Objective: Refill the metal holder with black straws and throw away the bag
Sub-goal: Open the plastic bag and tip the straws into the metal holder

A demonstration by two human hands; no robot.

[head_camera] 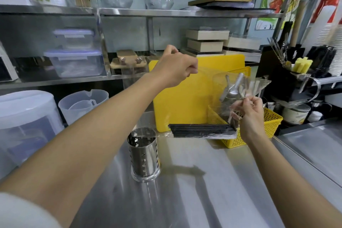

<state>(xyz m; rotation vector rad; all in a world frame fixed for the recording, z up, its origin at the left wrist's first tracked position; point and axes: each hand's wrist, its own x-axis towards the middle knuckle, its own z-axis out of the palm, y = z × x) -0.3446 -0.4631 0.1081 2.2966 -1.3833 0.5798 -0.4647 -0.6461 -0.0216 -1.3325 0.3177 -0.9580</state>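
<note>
1. Your left sleeve [22, 211] sits at the bottom-left corner, and the bare forearm runs up from it to your left hand [174, 66].
2. That hand is raised with its fingers curled; through the blur they look to be pinching the top of the clear bag [231, 83].
3. Your right hand [252, 116] is lower and pinches the bag's other edge between thumb and fingertips.
4. Film stretches between your 2 hands.
5. Black straws [199, 129] lie level in the bag's bottom, below and left of your right hand, with their shadow on the counter [222, 181].
6. Your holder [144, 153] stands upright on the counter, just left of the straws' end and lower.
7. Behind the straws stands a yellow board [185, 102], with a yellow basket [272, 124] to its right.
</note>
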